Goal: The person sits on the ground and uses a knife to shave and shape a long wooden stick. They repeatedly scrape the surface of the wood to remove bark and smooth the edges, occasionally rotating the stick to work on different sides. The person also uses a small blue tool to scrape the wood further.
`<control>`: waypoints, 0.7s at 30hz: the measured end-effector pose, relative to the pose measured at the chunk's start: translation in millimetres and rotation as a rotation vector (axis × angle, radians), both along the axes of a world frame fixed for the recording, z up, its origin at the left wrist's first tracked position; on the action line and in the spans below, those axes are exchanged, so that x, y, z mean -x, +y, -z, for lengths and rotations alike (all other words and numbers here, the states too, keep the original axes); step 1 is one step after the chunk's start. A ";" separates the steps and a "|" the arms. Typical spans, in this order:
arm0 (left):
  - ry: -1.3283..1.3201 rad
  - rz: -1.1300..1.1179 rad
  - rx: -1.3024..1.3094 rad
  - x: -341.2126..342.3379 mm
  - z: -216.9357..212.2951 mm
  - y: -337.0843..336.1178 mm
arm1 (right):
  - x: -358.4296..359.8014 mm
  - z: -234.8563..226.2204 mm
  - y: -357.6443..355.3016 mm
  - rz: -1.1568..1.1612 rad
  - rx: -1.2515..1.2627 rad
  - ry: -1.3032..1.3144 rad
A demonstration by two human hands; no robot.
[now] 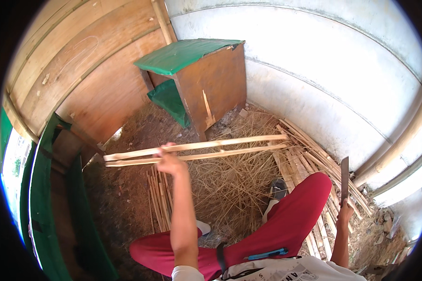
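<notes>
My left hand (169,161) is closed around two pale split bamboo strips (229,142), held roughly level above the ground. The strips lie nearly parallel with a narrow gap between them, and their right ends reach over a pile of bamboo strips (321,161). On the right side, my right hand (345,213) grips the handle of a machete (345,178), its dark blade pointing up, apart from the strips. Below my left hand, a smaller bundle of thin strips (158,201) lies on the ground.
Dry straw and shavings (220,187) cover the ground between my bent legs. A brown wooden cabinet with a green cover (215,89) stands ahead, beside a white panel wall (314,61). Another green-covered frame (47,210) stands close on the left. Plywood (103,89) forms the left wall.
</notes>
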State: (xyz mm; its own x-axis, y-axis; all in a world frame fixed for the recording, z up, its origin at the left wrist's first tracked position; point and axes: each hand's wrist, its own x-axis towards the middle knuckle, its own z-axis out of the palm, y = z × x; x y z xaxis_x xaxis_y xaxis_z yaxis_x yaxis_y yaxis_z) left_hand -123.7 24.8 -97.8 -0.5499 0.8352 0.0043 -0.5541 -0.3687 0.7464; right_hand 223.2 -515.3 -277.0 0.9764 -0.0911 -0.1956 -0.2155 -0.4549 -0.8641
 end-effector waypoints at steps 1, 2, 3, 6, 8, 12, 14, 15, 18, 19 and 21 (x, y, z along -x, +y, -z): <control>-0.011 0.040 0.100 -24.4 21.1 -0.8 | -0.5 2.9 -8.8 0.006 0.018 -0.007; -0.064 0.070 0.122 -46.4 40.7 -2.4 | -1.8 5.2 -17.6 0.011 0.038 -0.012; -0.114 0.104 0.119 -60.9 70.9 7.5 | -0.2 2.6 -20.4 0.018 0.011 0.015; -0.131 0.248 0.218 -118.5 110.3 -3.4 | 4.0 -3.2 -46.8 0.093 0.062 0.018; -0.172 0.336 0.274 -141.9 125.7 -5.2 | 0.5 5.3 -62.2 0.119 0.061 -0.010; -0.195 0.447 0.385 -174.4 146.4 -21.6 | 10.9 1.4 -71.0 0.183 0.059 -0.003; -0.176 0.492 0.429 -188.1 155.1 -32.7 | 13.7 4.4 -74.3 0.224 0.027 0.045; -0.171 0.523 0.451 -199.2 157.3 -40.0 | 10.1 19.4 -78.6 0.252 0.045 -0.020; -0.118 0.618 0.492 -217.1 162.3 -58.3 | 16.0 32.4 -83.1 0.264 -0.012 0.029; -0.120 0.637 0.494 -219.9 165.0 -61.9 | 19.8 30.6 -77.0 0.281 -0.001 0.045; -0.091 0.720 0.478 -223.0 172.3 -66.5 | 30.2 10.8 -57.6 0.276 -0.037 0.112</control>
